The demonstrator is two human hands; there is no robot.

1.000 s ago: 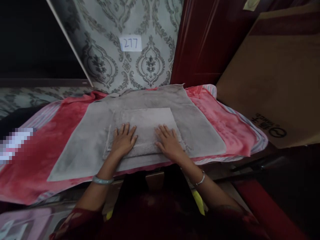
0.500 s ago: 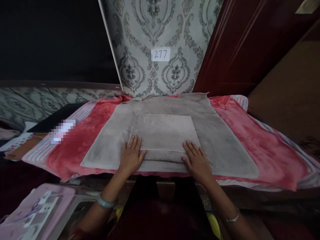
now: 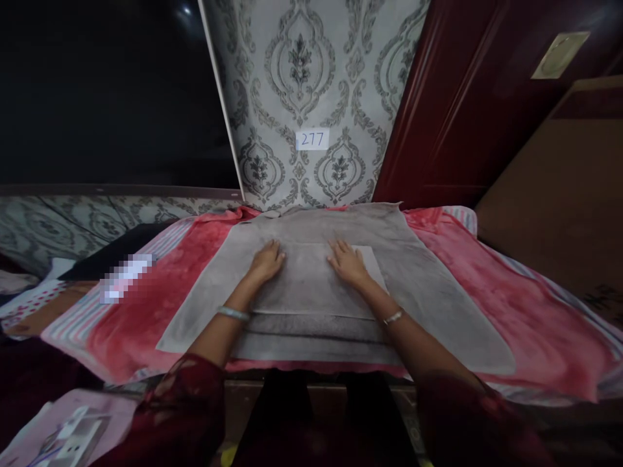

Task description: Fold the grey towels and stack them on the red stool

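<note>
A folded grey towel (image 3: 311,285) lies on top of a larger spread grey towel (image 3: 438,305). My left hand (image 3: 267,261) rests flat on the folded towel's far left corner, fingers stretched out. My right hand (image 3: 346,262) lies flat on its far right part, fingers also stretched out. Both hands press on the cloth and hold nothing. Each wrist wears a bangle.
Under the grey towels a red blanket (image 3: 516,305) covers the table. A patterned wall with a paper label "277" (image 3: 312,139) stands behind. A dark red door (image 3: 467,110) and a brown cardboard box (image 3: 564,201) are at the right. A pink item (image 3: 73,434) lies at lower left.
Both hands slid away from me, from the folded towel's near edge to its far edge. The camera view also shifted.
</note>
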